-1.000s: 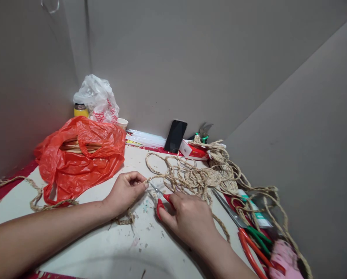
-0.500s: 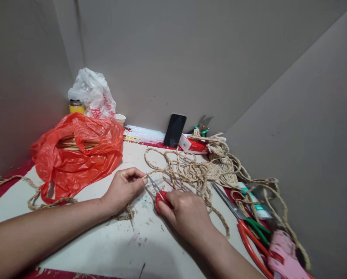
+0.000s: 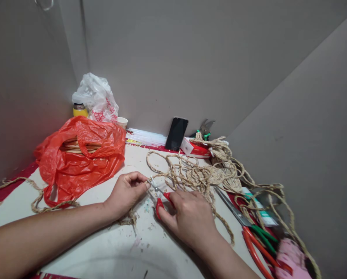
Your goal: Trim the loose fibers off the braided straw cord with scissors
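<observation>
Black phone [image 3: 176, 133] stands tilted before grey wall [image 3: 150, 58]; red-and-white box [image 3: 201, 150] just beside; yellow jar [image 3: 80, 111] and cup [image 3: 122, 123] flank white plastic bag [image 3: 95, 93], behind red bag [image 3: 107, 164]

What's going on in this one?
A person's left hand pinches a braided cord, while the right hand holds small red-handled scissors, handles spread, blades at the cord beside the left fingertips. Whether they are cutting into it is too small to tell. Loose loops and flat coils of cord lie beyond, with a red plastic bag to the left.
</observation>
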`<state>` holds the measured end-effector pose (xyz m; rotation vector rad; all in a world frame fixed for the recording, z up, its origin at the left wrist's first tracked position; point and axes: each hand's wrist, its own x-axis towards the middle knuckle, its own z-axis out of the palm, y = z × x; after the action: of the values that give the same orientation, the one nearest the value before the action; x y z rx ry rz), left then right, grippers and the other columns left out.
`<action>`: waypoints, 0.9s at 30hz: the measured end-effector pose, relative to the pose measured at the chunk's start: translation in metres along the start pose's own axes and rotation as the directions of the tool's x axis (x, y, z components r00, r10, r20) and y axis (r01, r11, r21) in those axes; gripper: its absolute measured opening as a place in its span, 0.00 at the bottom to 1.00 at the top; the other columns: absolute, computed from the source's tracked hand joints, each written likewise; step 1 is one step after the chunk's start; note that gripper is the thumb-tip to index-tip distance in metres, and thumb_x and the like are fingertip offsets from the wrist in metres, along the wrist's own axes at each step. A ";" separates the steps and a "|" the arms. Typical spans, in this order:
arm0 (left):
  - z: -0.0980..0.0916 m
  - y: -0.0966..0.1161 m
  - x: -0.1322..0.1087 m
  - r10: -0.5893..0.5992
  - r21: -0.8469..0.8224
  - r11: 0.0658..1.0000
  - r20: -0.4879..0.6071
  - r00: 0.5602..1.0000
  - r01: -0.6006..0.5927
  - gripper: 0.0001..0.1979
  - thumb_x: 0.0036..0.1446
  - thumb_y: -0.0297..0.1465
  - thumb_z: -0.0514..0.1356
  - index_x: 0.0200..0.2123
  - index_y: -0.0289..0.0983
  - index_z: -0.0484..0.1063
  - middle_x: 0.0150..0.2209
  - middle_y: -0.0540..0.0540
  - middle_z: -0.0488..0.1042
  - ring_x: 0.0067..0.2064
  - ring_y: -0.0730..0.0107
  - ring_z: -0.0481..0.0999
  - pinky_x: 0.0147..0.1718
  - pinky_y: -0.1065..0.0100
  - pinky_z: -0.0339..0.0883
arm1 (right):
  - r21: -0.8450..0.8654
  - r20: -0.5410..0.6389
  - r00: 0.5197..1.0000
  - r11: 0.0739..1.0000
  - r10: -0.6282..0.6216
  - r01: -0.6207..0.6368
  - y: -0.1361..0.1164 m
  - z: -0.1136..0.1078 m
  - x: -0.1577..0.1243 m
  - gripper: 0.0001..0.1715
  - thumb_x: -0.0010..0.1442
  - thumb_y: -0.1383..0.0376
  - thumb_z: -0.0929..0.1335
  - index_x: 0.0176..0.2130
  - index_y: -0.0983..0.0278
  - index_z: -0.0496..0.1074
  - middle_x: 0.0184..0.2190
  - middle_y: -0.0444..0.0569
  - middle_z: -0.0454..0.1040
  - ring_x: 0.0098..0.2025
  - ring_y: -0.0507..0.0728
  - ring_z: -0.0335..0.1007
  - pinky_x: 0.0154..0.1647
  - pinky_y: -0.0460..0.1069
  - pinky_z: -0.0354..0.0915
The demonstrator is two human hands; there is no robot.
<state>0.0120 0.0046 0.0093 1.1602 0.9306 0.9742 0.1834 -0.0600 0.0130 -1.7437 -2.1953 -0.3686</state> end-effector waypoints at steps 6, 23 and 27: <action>0.001 -0.006 0.000 0.005 -0.004 1.000 0.016 1.000 -0.005 0.12 0.42 0.36 0.67 0.26 0.34 0.70 0.21 0.53 0.66 0.23 0.78 0.60 0.23 0.74 0.53 | 0.097 -0.008 0.998 0.993 -0.068 0.069 0.000 0.007 -0.002 0.16 0.57 0.62 0.65 0.20 0.63 0.68 0.17 0.45 0.70 0.21 0.53 0.64 0.42 0.54 0.52; 0.000 -0.004 0.001 0.014 -0.013 1.000 0.006 1.000 -0.014 0.10 0.44 0.34 0.65 0.27 0.34 0.71 0.22 0.54 0.67 0.24 0.78 0.61 0.25 0.74 0.54 | 0.083 -0.047 0.997 0.995 -0.055 0.059 0.000 0.005 0.000 0.12 0.52 0.61 0.67 0.21 0.63 0.67 0.21 0.46 0.71 0.25 0.55 0.65 0.47 0.56 0.53; 0.000 -0.007 0.002 0.017 0.009 1.000 0.014 1.000 -0.017 0.09 0.44 0.33 0.65 0.26 0.34 0.70 0.22 0.53 0.66 0.24 0.78 0.61 0.25 0.73 0.55 | 0.059 -0.006 0.999 0.997 -0.054 0.054 -0.001 0.007 -0.002 0.14 0.55 0.61 0.66 0.20 0.63 0.67 0.19 0.45 0.70 0.23 0.54 0.64 0.47 0.56 0.53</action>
<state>0.0137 0.0052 0.0020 1.1830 0.9168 0.9753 0.1819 -0.0588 0.0058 -1.6540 -2.2311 -0.3170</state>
